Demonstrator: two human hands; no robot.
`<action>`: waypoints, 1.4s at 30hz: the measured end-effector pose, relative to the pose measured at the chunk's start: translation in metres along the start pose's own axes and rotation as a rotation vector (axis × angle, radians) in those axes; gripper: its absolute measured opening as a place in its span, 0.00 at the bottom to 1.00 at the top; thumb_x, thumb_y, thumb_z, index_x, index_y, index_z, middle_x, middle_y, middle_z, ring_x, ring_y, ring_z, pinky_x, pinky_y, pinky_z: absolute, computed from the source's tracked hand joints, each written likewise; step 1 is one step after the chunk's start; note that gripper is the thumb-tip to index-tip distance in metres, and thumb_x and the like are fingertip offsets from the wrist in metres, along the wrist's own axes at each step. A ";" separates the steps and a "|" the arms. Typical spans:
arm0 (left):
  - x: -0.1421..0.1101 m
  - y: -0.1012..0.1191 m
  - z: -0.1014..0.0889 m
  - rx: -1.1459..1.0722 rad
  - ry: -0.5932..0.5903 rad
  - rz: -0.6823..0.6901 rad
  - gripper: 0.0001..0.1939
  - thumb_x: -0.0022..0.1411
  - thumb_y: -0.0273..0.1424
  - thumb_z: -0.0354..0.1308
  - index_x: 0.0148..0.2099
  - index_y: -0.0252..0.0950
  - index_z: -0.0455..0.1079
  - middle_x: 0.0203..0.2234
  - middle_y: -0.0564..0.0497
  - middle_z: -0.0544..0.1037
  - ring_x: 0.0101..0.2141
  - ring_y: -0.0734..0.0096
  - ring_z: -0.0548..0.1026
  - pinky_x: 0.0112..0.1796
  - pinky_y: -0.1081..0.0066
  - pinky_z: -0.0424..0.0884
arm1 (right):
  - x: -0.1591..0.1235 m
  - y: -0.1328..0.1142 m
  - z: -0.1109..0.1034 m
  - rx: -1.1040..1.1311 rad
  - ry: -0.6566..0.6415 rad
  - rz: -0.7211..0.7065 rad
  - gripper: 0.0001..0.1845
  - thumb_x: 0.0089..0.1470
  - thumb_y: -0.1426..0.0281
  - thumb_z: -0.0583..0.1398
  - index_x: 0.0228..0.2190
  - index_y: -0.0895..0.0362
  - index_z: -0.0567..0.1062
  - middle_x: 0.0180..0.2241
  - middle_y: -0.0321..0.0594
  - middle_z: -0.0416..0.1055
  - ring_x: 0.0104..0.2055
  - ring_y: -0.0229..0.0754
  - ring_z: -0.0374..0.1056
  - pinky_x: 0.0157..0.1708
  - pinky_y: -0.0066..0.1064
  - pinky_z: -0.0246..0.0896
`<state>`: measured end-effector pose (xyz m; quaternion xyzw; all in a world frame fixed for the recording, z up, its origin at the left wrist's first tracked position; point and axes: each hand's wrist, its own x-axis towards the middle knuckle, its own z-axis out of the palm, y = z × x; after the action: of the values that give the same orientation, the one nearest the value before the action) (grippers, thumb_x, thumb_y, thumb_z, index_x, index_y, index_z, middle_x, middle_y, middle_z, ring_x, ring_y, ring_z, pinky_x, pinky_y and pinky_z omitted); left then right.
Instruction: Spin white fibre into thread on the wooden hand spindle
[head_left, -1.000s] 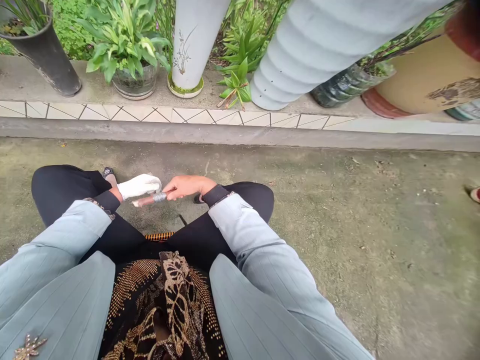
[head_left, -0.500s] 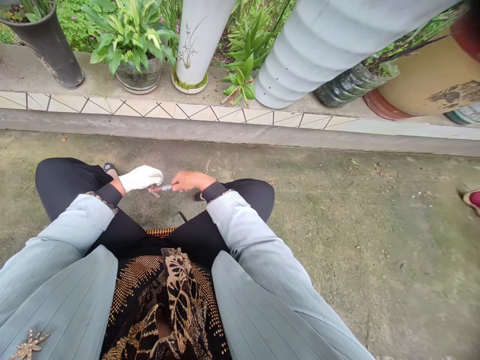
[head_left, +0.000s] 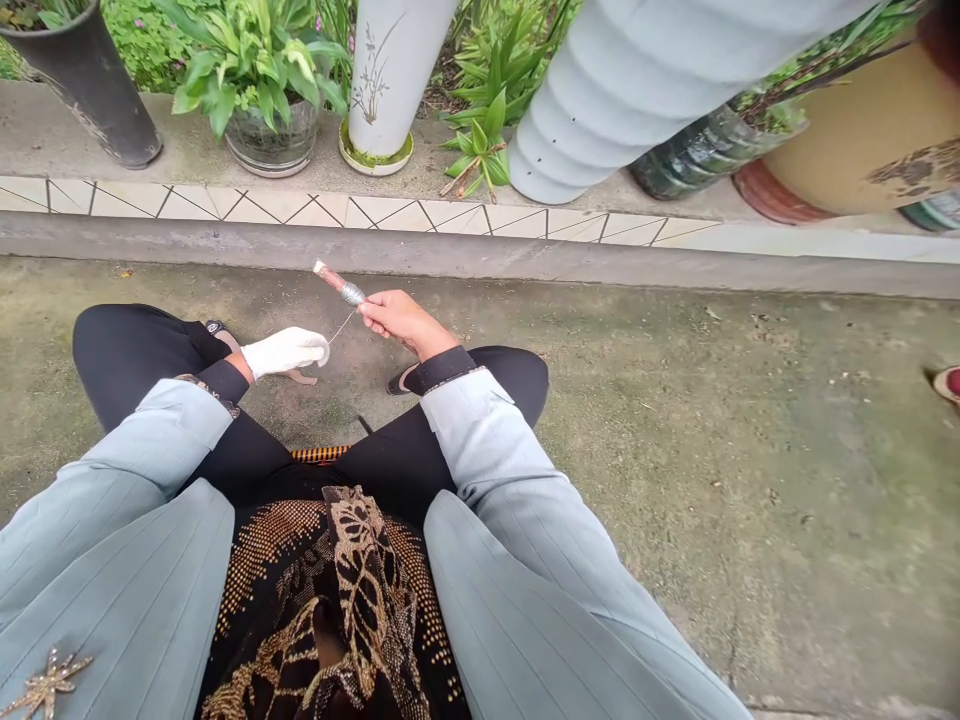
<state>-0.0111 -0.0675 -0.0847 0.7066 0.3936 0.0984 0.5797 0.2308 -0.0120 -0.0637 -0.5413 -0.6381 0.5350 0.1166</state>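
Observation:
My left hand, in a white glove, is closed with its fingers curled near the middle of my lap. A thin wire runs taut from its fingertips up to my right hand. My bare right hand grips the lower end of a short reddish-brown stick, which has a pale tip and points up and to the left. Silvery wire is wound in a thick coil round the stick next to my fingers. A brownish strip shows just under my left hand; its other end is hidden.
My bent knees flank the hands over a concrete floor. Ahead runs a low tiled ledge with potted plants, a white vase and a ribbed pale pot. Another person's shoe is at the right edge.
My right hand has moved up and to the right with the stick, which now tilts upward away from my left hand. The wire between the hands has come into view. My left hand has barely moved.

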 end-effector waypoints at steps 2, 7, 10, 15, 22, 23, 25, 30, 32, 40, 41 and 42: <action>-0.002 0.003 0.000 0.050 0.007 0.033 0.16 0.61 0.40 0.52 0.34 0.32 0.72 0.22 0.52 0.70 0.23 0.76 0.63 0.29 0.74 0.61 | 0.005 0.003 0.009 -0.272 0.020 0.011 0.12 0.59 0.67 0.56 0.27 0.60 0.72 0.23 0.39 0.67 0.23 0.34 0.58 0.24 0.27 0.50; -0.007 0.000 -0.008 0.175 0.033 0.054 0.18 0.60 0.41 0.52 0.33 0.31 0.73 0.25 0.50 0.73 0.26 0.75 0.64 0.31 0.74 0.62 | 0.003 0.010 0.039 -0.740 -0.245 -0.079 0.10 0.56 0.66 0.59 0.33 0.59 0.79 0.30 0.43 0.72 0.29 0.38 0.60 0.28 0.30 0.46; -0.007 -0.009 -0.013 0.166 0.039 0.024 0.17 0.60 0.41 0.53 0.34 0.31 0.72 0.24 0.51 0.73 0.24 0.77 0.63 0.28 0.75 0.60 | -0.003 0.014 0.050 -0.666 -0.495 -0.219 0.09 0.55 0.67 0.60 0.33 0.57 0.79 0.25 0.36 0.69 0.26 0.35 0.57 0.28 0.29 0.45; -0.002 -0.024 -0.012 0.049 0.102 -0.028 0.15 0.59 0.39 0.55 0.33 0.31 0.71 0.22 0.51 0.72 0.22 0.78 0.63 0.25 0.76 0.60 | -0.012 0.007 0.043 -0.308 -0.569 -0.300 0.10 0.54 0.66 0.60 0.35 0.58 0.77 0.24 0.31 0.65 0.26 0.33 0.56 0.29 0.26 0.48; -0.001 -0.027 -0.002 -0.062 0.133 -0.143 0.16 0.63 0.41 0.52 0.36 0.31 0.71 0.19 0.53 0.66 0.18 0.79 0.61 0.19 0.77 0.58 | -0.020 -0.005 0.034 0.136 -0.386 -0.271 0.05 0.57 0.70 0.56 0.32 0.60 0.68 0.27 0.34 0.63 0.26 0.31 0.56 0.27 0.22 0.53; -0.002 -0.027 -0.002 -0.066 0.134 -0.131 0.17 0.63 0.41 0.52 0.36 0.32 0.71 0.19 0.53 0.66 0.18 0.79 0.61 0.20 0.77 0.59 | -0.020 -0.004 0.036 0.186 -0.377 -0.270 0.03 0.56 0.72 0.56 0.33 0.60 0.68 0.28 0.34 0.63 0.27 0.31 0.56 0.27 0.22 0.54; -0.002 -0.026 -0.002 -0.059 0.143 -0.113 0.17 0.64 0.42 0.50 0.36 0.32 0.71 0.18 0.53 0.66 0.18 0.78 0.61 0.20 0.77 0.59 | -0.016 0.000 0.040 0.257 -0.327 -0.242 0.05 0.55 0.75 0.56 0.36 0.59 0.68 0.30 0.35 0.63 0.28 0.31 0.57 0.26 0.21 0.55; -0.003 -0.016 0.000 0.213 0.094 -0.088 0.18 0.63 0.40 0.49 0.37 0.32 0.73 0.23 0.52 0.72 0.23 0.75 0.65 0.28 0.75 0.61 | -0.002 0.015 0.045 0.113 -0.220 -0.101 0.13 0.56 0.76 0.53 0.43 0.59 0.70 0.31 0.36 0.65 0.26 0.32 0.59 0.26 0.23 0.57; -0.003 -0.014 0.000 0.393 0.073 -0.095 0.16 0.62 0.39 0.50 0.37 0.33 0.73 0.25 0.51 0.73 0.25 0.73 0.66 0.30 0.74 0.60 | 0.002 0.021 0.043 -0.073 -0.228 -0.084 0.15 0.58 0.74 0.53 0.46 0.58 0.72 0.30 0.36 0.66 0.25 0.32 0.59 0.26 0.24 0.55; -0.005 -0.012 -0.009 0.328 -0.039 -0.065 0.13 0.57 0.38 0.54 0.30 0.34 0.73 0.20 0.53 0.71 0.23 0.75 0.63 0.27 0.74 0.57 | -0.001 0.020 0.037 -0.345 -0.594 -0.011 0.19 0.58 0.68 0.59 0.51 0.56 0.77 0.21 0.32 0.66 0.21 0.30 0.56 0.24 0.25 0.49; -0.006 -0.012 -0.010 0.227 -0.059 -0.061 0.14 0.57 0.38 0.55 0.31 0.33 0.73 0.21 0.53 0.71 0.23 0.76 0.64 0.27 0.74 0.58 | -0.004 0.018 0.034 -0.265 -0.690 0.000 0.21 0.57 0.67 0.60 0.52 0.56 0.76 0.21 0.31 0.65 0.20 0.30 0.55 0.22 0.24 0.48; -0.006 -0.013 -0.011 0.131 -0.072 -0.062 0.15 0.58 0.39 0.56 0.32 0.32 0.73 0.21 0.53 0.71 0.23 0.76 0.64 0.27 0.75 0.59 | -0.008 0.017 0.031 -0.158 -0.778 -0.008 0.22 0.56 0.66 0.61 0.52 0.57 0.75 0.20 0.30 0.64 0.19 0.29 0.54 0.21 0.24 0.47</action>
<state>-0.0271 -0.0631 -0.0906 0.7335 0.3999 0.0290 0.5488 0.2204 -0.0382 -0.0864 -0.3028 -0.6761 0.6489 -0.1737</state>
